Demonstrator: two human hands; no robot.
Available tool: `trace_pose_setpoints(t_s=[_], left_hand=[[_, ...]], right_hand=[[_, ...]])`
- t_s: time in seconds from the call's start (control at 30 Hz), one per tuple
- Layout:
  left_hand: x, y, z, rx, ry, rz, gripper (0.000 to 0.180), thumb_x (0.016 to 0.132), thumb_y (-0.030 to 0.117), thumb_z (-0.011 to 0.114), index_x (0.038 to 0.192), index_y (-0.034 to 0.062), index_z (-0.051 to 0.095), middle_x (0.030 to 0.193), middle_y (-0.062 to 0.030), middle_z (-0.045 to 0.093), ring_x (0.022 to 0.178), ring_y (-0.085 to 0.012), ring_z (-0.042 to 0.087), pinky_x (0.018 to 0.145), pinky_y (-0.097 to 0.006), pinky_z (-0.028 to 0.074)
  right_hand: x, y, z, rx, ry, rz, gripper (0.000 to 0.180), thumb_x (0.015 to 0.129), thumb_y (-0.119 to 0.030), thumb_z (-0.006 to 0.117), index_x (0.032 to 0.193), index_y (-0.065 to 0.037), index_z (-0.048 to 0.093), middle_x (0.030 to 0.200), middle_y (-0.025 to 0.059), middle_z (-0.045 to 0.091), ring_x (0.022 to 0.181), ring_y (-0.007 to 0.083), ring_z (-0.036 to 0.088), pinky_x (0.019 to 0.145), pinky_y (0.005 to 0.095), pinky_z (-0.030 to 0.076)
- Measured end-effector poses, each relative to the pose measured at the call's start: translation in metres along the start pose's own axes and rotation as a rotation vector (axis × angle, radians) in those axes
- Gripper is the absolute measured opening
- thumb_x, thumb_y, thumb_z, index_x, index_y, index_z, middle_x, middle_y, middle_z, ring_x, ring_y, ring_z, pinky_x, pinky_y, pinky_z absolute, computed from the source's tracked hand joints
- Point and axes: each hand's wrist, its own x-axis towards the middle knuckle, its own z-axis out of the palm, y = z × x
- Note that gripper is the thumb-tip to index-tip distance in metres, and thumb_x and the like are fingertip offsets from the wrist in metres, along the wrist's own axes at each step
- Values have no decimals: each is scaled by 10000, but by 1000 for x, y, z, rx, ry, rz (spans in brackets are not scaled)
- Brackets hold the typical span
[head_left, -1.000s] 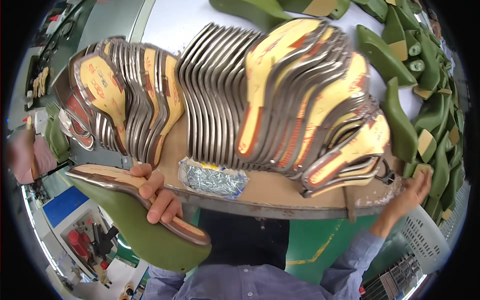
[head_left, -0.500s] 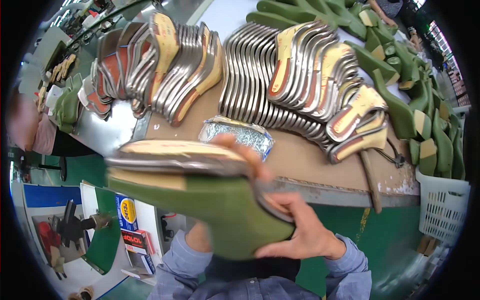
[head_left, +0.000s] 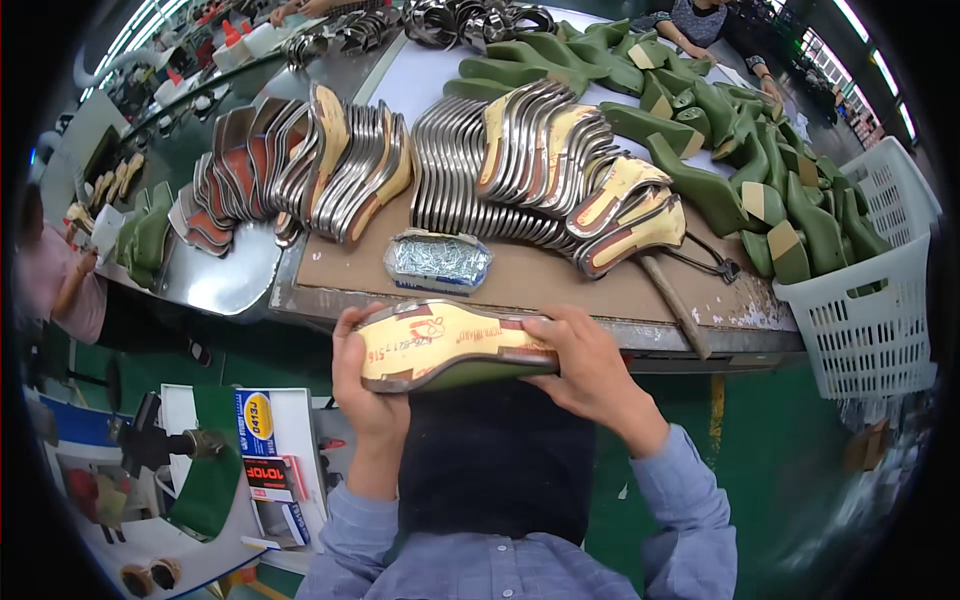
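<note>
A green shoe last with a tan insole board [head_left: 450,343] on its bottom lies sideways in front of my chest, sole facing up. My left hand [head_left: 362,395] grips its left end from below. Its right end sits under my right hand [head_left: 590,375], fingers curled over the top. It is held just below the front edge of the workbench [head_left: 520,275]. A small tray of metal nails [head_left: 438,260] sits on the bench right above the last.
Rows of metal-shanked insoles [head_left: 500,165] lie fanned across the bench. A hammer [head_left: 672,302] rests at the right front. Green lasts [head_left: 720,130] pile at the back right beside a white plastic basket [head_left: 870,290]. A person in pink [head_left: 60,280] works at left.
The last has been turned sole-up and levelled, now held at both ends. The view has tilted down and pulled back from the bench.
</note>
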Motion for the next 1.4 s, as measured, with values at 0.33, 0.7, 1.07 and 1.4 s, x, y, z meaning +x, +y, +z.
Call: trace_pose_setpoints(t_s=[0.33, 0.7, 1.07, 1.4], left_hand=[[107, 11, 29, 1450, -656, 406, 244, 861, 162, 724, 1083, 63, 748, 1011, -146, 744, 913, -252, 713, 835, -365, 542], [152, -14, 47, 1695, -801, 204, 192, 806, 244, 758, 912, 89, 793, 840, -126, 748, 771, -290, 714, 760, -385, 553], [146, -15, 44, 1564, -791, 229, 169, 834, 140, 709, 922, -1, 739, 835, -168, 743, 749, -273, 721, 738, -356, 560], [145, -10, 44, 1521, -738, 227, 231, 879, 179, 699, 930, -40, 646, 802, -161, 719, 744, -252, 700, 726, -372, 544]], right_hand=[[3, 2, 13, -36, -78, 32, 713, 664, -143, 895, 1254, -56, 504, 1114, 187, 558, 1019, 409, 574, 845, 475, 486], [-1, 5, 14, -14, -52, 43, 704, 663, -141, 892, 1251, -59, 512, 1111, 173, 568, 1005, 397, 586, 826, 470, 497], [-3, 5, 13, -35, -50, 42, 707, 667, -143, 887, 1256, -59, 504, 1099, 168, 560, 1002, 387, 580, 823, 471, 490], [-1, 3, 13, -3, -36, 33, 646, 700, -134, 848, 1252, -76, 518, 1042, 158, 531, 988, 376, 563, 816, 471, 478]])
